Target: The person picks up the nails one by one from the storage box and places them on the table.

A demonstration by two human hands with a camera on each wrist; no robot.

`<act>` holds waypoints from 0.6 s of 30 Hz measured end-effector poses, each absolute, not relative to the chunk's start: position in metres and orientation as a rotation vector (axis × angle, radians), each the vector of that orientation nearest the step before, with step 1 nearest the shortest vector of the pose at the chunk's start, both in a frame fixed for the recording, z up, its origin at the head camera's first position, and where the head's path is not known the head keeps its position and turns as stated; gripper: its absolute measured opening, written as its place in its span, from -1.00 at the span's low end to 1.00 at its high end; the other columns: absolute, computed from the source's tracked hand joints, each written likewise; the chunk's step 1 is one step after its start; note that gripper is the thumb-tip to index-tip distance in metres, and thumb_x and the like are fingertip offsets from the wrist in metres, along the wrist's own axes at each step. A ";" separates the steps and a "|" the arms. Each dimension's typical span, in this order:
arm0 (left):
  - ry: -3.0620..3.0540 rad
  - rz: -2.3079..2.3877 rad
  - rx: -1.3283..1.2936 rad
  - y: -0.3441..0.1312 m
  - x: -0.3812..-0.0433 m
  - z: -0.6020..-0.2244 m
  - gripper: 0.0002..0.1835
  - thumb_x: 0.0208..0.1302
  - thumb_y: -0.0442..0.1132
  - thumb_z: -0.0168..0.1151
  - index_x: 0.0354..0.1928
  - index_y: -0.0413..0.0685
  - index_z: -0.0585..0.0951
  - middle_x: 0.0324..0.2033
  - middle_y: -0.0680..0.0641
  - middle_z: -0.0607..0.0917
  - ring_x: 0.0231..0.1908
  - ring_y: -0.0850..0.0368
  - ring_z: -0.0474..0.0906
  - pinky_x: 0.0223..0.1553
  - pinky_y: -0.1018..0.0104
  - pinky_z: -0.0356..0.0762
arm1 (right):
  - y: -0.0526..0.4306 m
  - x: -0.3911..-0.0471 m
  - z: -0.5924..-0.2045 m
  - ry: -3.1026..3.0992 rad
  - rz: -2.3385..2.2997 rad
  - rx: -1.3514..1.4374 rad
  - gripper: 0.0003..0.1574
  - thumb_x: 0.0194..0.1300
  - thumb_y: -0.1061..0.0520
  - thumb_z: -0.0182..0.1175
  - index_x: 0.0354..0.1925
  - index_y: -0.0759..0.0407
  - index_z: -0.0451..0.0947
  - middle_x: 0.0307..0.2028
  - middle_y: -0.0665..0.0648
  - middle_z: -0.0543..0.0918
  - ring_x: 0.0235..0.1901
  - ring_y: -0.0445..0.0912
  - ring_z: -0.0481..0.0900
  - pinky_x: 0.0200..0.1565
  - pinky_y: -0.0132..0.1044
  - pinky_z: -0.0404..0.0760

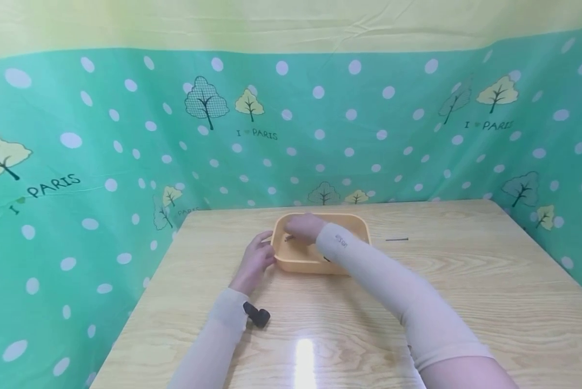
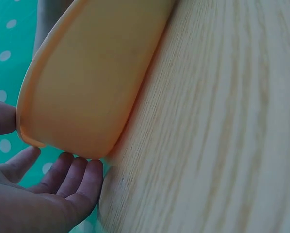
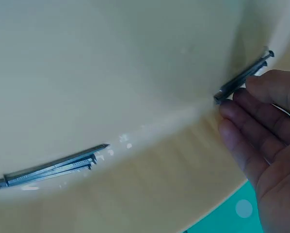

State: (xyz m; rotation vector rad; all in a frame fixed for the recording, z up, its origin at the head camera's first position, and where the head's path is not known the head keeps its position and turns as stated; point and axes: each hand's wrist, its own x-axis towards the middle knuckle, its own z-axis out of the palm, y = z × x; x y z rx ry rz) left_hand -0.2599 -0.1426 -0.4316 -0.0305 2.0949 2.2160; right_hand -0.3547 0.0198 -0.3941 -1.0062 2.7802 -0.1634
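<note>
A shallow orange plastic basin (image 1: 315, 266) stands on the table. My left hand (image 1: 255, 262) is at its left end, with relaxed fingers touching the outer wall and one fingertip up at the rim. My right hand (image 1: 304, 227) reaches inside the basin at the left. Its thumb and fingertips pinch at a small bunch of dark metal nails (image 3: 242, 77), whose heads and tips stick out past the fingers. Another small bundle of nails (image 3: 50, 167) lies side by side on the basin floor, mostly hidden by the right forearm in the head view.
A single long nail (image 1: 396, 239) lies on the wooden table (image 1: 441, 302) to the right of the basin. Behind and beside the table hangs a green dotted cloth (image 1: 291, 156). A black camera mount (image 1: 258, 315) sits on the left wrist.
</note>
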 end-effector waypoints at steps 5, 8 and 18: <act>2.080 2.223 -0.035 -0.143 -0.259 -0.433 -0.36 0.01 -0.44 -0.05 0.24 -0.06 0.25 0.09 -0.26 0.40 0.06 -0.20 0.40 0.04 0.11 0.45 | 0.022 -0.352 -0.403 2.767 -0.419 -0.867 -0.65 0.32 -0.07 -0.14 -0.19 0.03 0.53 -0.42 -0.03 0.58 -0.42 -0.18 0.49 -0.26 -0.35 0.48; 2.069 2.229 -0.019 -0.143 -0.259 -0.433 -0.36 0.02 -0.44 -0.05 0.25 -0.08 0.23 0.10 -0.27 0.38 0.07 -0.21 0.38 0.05 0.10 0.45 | 0.021 -0.351 -0.406 2.760 -0.496 -0.827 -0.62 0.32 -0.08 -0.15 -0.23 0.06 0.53 -0.47 -0.01 0.57 -0.46 -0.16 0.48 -0.30 -0.36 0.47; 2.083 2.211 -0.033 -0.144 -0.257 -0.431 -0.38 0.03 -0.42 -0.03 0.23 0.00 0.27 0.11 -0.21 0.39 0.08 -0.17 0.39 0.05 0.12 0.44 | 0.018 -0.352 -0.407 2.837 0.025 -1.198 -0.85 0.24 0.05 0.08 -0.25 0.01 0.54 -0.44 -0.06 0.52 -0.43 -0.18 0.43 -0.29 -0.41 0.45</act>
